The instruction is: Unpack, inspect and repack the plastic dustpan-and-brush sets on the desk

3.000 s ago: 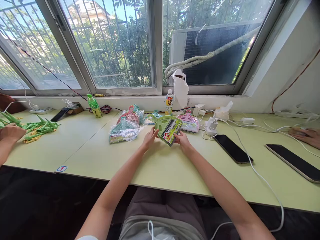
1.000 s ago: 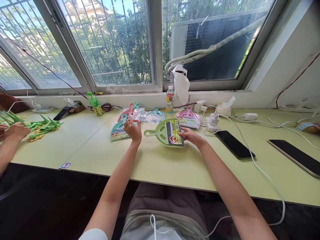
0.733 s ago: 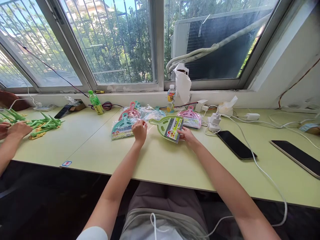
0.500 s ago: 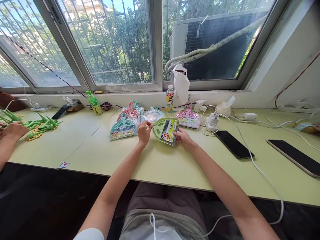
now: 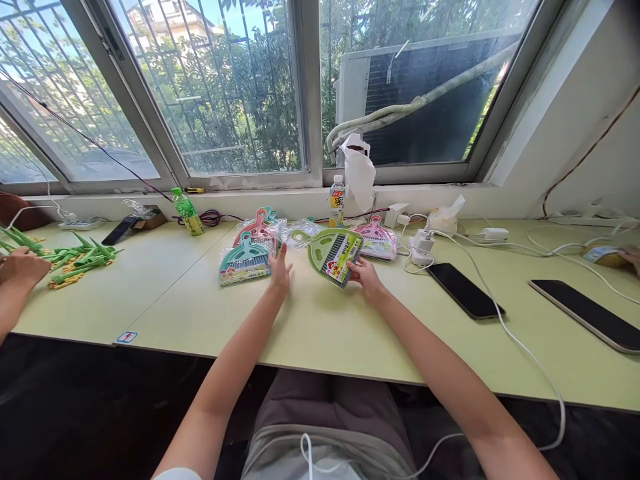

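Green dustpan (image 5: 322, 249), one: over the table (image 5: 320, 333), brush (image 5: 342, 260) edge clamped in your right hand (image 5: 367, 277); your left hand (image 5: 281, 272), unclosed, beside the teal dustpan (image 5: 235, 254). Grip firmly, so brush and pan hold together.

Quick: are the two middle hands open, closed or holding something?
Left hand: looks open, at the teal dustpan's right edge; touching or not, cannot tell.
Right hand: closed, holding the green dustpan.
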Available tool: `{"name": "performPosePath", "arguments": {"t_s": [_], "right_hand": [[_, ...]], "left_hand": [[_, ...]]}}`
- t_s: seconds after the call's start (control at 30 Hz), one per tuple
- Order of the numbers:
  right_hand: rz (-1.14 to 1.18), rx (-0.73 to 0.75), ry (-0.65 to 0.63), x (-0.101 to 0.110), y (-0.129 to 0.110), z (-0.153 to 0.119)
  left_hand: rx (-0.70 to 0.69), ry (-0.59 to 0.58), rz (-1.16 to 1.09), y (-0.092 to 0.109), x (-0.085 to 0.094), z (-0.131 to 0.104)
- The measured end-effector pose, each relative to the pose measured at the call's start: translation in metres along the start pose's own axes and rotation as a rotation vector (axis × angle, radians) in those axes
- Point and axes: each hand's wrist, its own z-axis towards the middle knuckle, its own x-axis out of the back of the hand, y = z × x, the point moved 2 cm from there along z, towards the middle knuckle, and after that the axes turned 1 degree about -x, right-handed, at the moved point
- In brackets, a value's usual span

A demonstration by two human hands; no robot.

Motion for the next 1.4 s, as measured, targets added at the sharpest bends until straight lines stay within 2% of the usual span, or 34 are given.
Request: {"name": "performPosePath", "arguments": {"t_s": [0.03, 0.1, 0.2, 0.43, 0.57, 0.7, 0.77, 0.8, 0.97, 1.03, 1.13, 1.3, 1.4], "right_hand": [[-0.005, -0.002, -0.004, -0.001, 0.000, 0.000], [-0.018, -0.009, -0.018, -0.003, 0.001, -0.001], [-0.043, -0.020, -0.035, -0.007, 0.001, -0.001], [0.001, -0.035, 0.023, -0.005, 0.007, 0.000], [0.047, -0.033, 0.069, -0.002, 0.010, 0.002], [0.089, -0.018, 0.070, -0.003, 0.009, 0.001], [0.084, -0.004, 0.066, -0.005, 0.006, -0.001], [0.073, 0.004, 0.061, -0.006, 0.005, -0.001], [-0.014, 0.010, -0.001, -0.012, 0.000, -0.006], [-0.022, 0.011, -0.010, -0.014, 0.000, -0.007], [-0.005, 0.017, 0.017, -0.014, 0.001, -0.006], [0.063, 0.044, 0.074, -0.010, 0.002, -0.002], [0.061, 0.052, 0.056, -0.008, 0.002, -0.001]], "left_hand": [[0.066, -0.074, -0.121, -0.002, 0.000, 0.003], [0.153, -0.124, -0.374, -0.002, -0.002, 0.005], [0.195, -0.211, -0.565, 0.002, -0.008, 0.003], [0.296, -0.451, -0.674, 0.008, -0.020, -0.014], [0.321, -0.668, -0.680, 0.013, -0.024, -0.027], [0.282, -0.875, -0.630, 0.017, -0.023, -0.032], [0.274, -0.885, -0.616, 0.016, -0.022, -0.029], [0.274, -0.850, -0.618, 0.015, -0.021, -0.027], [0.340, -0.455, -0.574, 0.001, -0.020, -0.011], [0.358, -0.411, -0.538, -0.002, -0.019, -0.008], [0.318, -0.481, -0.549, 0.000, -0.018, -0.007], [0.275, -0.692, -0.547, 0.007, -0.020, -0.017], [0.300, -0.724, -0.529, 0.004, -0.026, -0.021]]}}
